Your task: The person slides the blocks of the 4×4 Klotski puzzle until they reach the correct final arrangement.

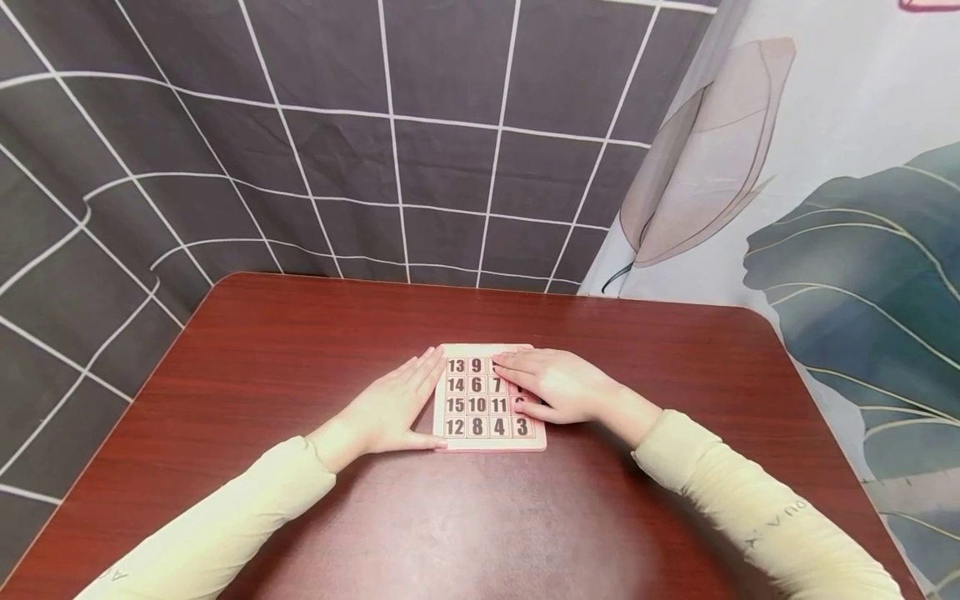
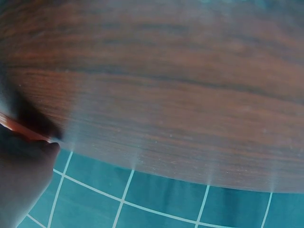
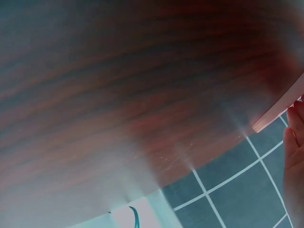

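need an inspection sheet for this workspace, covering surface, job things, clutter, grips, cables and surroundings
surface: reddish-brown wood-grain table, glare on the near part
job's things: numbered board, lying flat, numbers facing up, some covered
clutter: nothing seen
grips: left grip, fingers straight, at the board's left edge; right grip, fingers over the board's right part
cables: nothing seen
surroundings: dark grid-patterned sheet behind, leaf-patterned sheet at right

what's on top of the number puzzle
The right hand partly covers the right side of the number puzzle, hiding some numbers. The left hand is at its left edge. Bottom row shows 12, 8, 4, 3.
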`<act>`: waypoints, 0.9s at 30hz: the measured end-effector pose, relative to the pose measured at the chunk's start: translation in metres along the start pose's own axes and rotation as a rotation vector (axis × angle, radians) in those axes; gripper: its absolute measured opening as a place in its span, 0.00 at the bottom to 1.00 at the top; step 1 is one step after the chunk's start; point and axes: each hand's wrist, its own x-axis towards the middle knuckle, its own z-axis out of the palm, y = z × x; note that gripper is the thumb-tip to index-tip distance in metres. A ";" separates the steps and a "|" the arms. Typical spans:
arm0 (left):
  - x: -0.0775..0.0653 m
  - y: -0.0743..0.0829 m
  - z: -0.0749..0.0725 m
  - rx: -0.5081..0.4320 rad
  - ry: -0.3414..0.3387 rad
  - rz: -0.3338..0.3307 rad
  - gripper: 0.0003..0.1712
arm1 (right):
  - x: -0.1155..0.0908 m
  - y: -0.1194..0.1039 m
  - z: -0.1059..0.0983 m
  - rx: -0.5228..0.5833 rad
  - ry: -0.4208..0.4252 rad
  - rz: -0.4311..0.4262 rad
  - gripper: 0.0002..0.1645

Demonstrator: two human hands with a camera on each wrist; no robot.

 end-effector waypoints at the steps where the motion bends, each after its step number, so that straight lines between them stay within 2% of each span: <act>1: 0.000 0.000 0.000 -0.001 0.002 0.001 0.67 | 0.000 0.000 0.000 -0.002 -0.002 0.000 0.35; 17: 0.001 -0.001 0.001 -0.011 -0.017 -0.012 0.68 | -0.024 0.011 -0.002 -0.021 0.061 0.006 0.35; 22: 0.000 -0.001 0.001 -0.006 -0.013 -0.007 0.67 | -0.018 0.010 0.001 -0.028 0.104 -0.033 0.35; 27: 0.000 -0.001 0.001 -0.005 -0.001 -0.002 0.67 | 0.001 0.006 0.001 -0.020 0.112 -0.064 0.34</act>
